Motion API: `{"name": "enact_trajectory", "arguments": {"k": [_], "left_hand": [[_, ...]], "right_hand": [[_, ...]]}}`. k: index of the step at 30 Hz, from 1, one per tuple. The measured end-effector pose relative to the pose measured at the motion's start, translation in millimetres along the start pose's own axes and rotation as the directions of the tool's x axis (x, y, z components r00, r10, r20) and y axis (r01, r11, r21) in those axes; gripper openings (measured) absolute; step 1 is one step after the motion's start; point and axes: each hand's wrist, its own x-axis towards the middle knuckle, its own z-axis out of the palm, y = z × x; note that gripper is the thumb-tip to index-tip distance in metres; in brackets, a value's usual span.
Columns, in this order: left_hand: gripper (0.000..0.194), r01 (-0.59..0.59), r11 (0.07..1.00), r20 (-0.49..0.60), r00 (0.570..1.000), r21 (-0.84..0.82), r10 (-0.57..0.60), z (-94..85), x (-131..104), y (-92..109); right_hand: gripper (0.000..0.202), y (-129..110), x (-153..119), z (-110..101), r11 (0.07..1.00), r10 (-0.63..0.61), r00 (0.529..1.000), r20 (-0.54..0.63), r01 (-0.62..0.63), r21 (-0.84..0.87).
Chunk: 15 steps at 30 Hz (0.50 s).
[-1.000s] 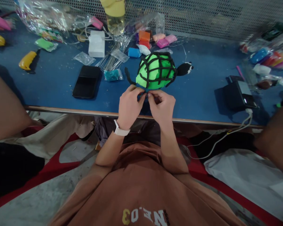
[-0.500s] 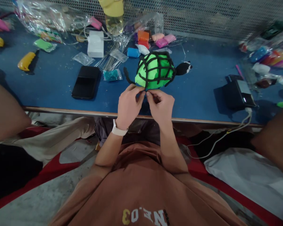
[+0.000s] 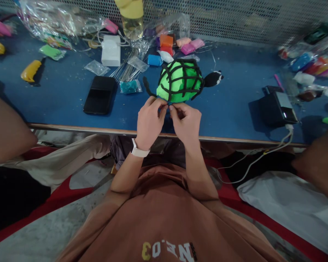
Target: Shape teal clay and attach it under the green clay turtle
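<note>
A clay turtle (image 3: 180, 80) sits on the blue table, its bright green shell crossed by black strips. Its black head (image 3: 213, 78) with white marks points right, and a thin black tail (image 3: 147, 86) curves out on the left. My left hand (image 3: 150, 118), with a white band on the wrist, is closed in a pinch at the shell's near lower edge. Close beside it, my right hand (image 3: 187, 120) is pinched too, fingertips almost meeting the left ones. What lies between the fingertips is hidden or too small to make out.
Left of the turtle are a black phone (image 3: 100, 95), a teal clay packet (image 3: 130, 86) and thin wires (image 3: 127, 71). Behind it sit coloured clay packets (image 3: 166, 43) and a white charger (image 3: 110, 51). A black box-shaped device (image 3: 280, 107) with a cable stands right. People sit on both sides.
Both hands stay pinched at the shell's near edge, with barely any shift. The turtle keeps its place.
</note>
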Motion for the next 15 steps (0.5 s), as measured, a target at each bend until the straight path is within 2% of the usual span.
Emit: {"name": "enact_trajectory", "arguments": {"k": [7, 15], "left_hand": [[0.013, 0.032, 0.999, -0.003, 0.999, 0.019, -0.032, -1.1, 0.4, 2.9], [0.016, 0.012, 0.999, 0.008, 1.0, 0.032, -0.012, -2.4, 0.4, 2.5]], "right_hand": [[0.018, 1.5, -0.4, 1.2, 1.0, -0.002, 1.0, -0.024, 0.002, 0.019], [0.016, 2.1, 0.2, 2.0, 1.0, 0.011, 1.0, -0.016, -0.01, 0.019]]}}
